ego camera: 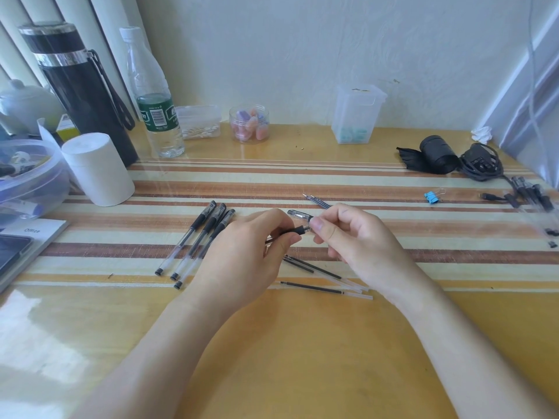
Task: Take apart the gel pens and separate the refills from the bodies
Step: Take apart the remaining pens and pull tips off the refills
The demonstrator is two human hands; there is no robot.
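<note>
Tabletop (302,343) centre: left hand (242,252) grips gel pen (295,230) by black sleeve; right hand (354,237) pinches clear cap (299,215). Three capped pens (199,240) left; loose refills (314,287) toward near edge.

Left hand (242,255) is covering most of the barrel of the clear plastic gel pen with a black rubber grip (298,229). Right hand (354,240) is hiding the near ends of the thin dark refills (316,201) behind it. The right edge is cutting off a blurred bundle of clear black-capped pens (532,195). The left edge is cropping the clear round plastic bowl (30,176), whose contents are reading as indistinct.
</note>
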